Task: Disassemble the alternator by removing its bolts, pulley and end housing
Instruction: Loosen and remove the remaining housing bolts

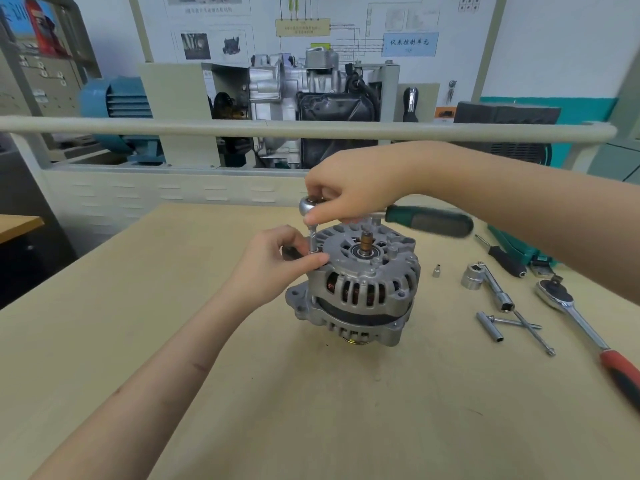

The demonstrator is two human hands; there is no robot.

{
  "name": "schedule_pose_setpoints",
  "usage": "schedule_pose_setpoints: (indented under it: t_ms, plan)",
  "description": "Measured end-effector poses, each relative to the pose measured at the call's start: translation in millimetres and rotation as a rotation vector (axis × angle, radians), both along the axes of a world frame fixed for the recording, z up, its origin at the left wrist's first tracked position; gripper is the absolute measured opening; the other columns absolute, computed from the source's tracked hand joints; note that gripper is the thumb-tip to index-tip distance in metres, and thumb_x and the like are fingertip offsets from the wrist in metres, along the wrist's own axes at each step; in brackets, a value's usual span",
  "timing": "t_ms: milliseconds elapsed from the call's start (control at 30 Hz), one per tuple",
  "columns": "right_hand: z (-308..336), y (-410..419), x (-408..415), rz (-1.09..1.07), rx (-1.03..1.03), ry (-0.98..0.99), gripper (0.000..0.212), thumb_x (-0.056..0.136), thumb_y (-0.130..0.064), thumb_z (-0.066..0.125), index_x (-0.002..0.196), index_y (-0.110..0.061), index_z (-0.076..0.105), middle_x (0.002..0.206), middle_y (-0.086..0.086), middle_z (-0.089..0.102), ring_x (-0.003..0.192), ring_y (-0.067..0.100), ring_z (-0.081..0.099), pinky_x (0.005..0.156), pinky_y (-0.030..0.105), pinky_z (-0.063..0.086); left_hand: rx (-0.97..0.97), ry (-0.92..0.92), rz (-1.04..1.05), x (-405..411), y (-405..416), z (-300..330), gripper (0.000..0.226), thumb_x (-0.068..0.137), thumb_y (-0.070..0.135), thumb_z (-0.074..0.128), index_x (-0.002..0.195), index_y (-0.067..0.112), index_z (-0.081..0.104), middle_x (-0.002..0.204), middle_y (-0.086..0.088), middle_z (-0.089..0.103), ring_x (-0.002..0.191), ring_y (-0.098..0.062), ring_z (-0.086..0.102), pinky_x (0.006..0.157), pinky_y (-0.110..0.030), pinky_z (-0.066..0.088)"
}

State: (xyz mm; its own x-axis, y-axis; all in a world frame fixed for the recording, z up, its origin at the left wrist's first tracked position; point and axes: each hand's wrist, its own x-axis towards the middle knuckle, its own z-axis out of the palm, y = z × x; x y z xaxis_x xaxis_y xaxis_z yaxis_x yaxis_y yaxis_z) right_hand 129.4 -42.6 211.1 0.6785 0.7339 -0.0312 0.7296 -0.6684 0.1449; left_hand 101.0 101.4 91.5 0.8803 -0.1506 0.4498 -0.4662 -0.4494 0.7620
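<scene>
A silver alternator [360, 289] stands on the beige table [242, 393], shaft end up, its pulley hidden underneath. A ratchet with a green handle [429, 220] sits over the alternator's left rim, its socket extension [312, 237] standing upright on a bolt. My right hand [343, 192] grips the ratchet's round head from above. My left hand [277, 261] pinches the lower end of the extension against the housing edge. The bolt head itself is hidden by the socket and my fingers.
To the right lie a small socket [436, 271], a large socket with sliding bar [488, 282], a tube socket [490, 326], a long thin bolt [535, 334], a red-handled ratchet [588, 337], a screwdriver [502, 256] and a green tool case [516, 247]. A rail [242, 128] borders the far side.
</scene>
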Motion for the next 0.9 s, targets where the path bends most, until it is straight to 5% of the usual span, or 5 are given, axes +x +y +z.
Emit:
schedule_pose_setpoints:
  t_ms: [200,367,667,767,900]
  plan:
    - [4,-4,-6,0.053,0.035,0.090,0.028,0.094,-0.028,0.047,0.119,-0.016,0.053,0.105,0.002,0.060,0.091,0.017,0.055,0.078,0.027,0.044,0.073,0.056,-0.140,1,9,6,0.006,0.082,0.015,0.065,0.076,0.014,0.065,0.076,-0.002,0.062,0.070,-0.007,0.050,0.068,-0.018,0.040]
    - [3,-4,-4,-0.015,0.065,0.042,0.031,0.086,-0.051,0.051,0.085,-0.019,0.052,0.064,-0.010,0.057,0.056,0.004,0.051,0.047,0.007,0.035,0.071,-0.023,-0.006,-1,-1,4,0.022,0.079,0.016,0.070,0.066,0.009,0.054,0.065,0.004,0.050,0.055,0.006,0.045,0.056,-0.006,0.036]
    - [8,-3,-6,0.052,0.020,0.066,0.028,0.090,-0.035,0.052,0.112,-0.017,0.056,0.090,0.001,0.064,0.076,0.011,0.057,0.068,0.021,0.044,0.103,0.003,-0.100,-1,2,5,0.019,0.082,0.013,0.065,0.080,-0.006,0.064,0.074,-0.004,0.054,0.059,0.007,0.046,0.059,-0.006,0.036]
    - [7,-2,-2,-0.028,0.041,0.067,0.039,0.085,-0.049,0.053,0.097,-0.012,0.058,0.062,-0.010,0.063,0.052,-0.003,0.054,0.052,0.006,0.041,0.143,-0.083,0.041,1,-3,2,0.027,0.075,0.023,0.073,0.059,0.009,0.057,0.064,0.002,0.050,0.058,0.000,0.045,0.059,-0.011,0.034]
    - [6,0,-1,-0.007,0.028,0.048,0.038,0.086,-0.048,0.053,0.094,-0.011,0.056,0.065,-0.007,0.060,0.054,0.005,0.049,0.044,0.004,0.033,0.162,-0.178,0.118,0,-6,-2,0.036,0.072,0.027,0.074,0.053,0.020,0.045,0.059,0.006,0.046,0.057,-0.002,0.043,0.057,-0.012,0.033]
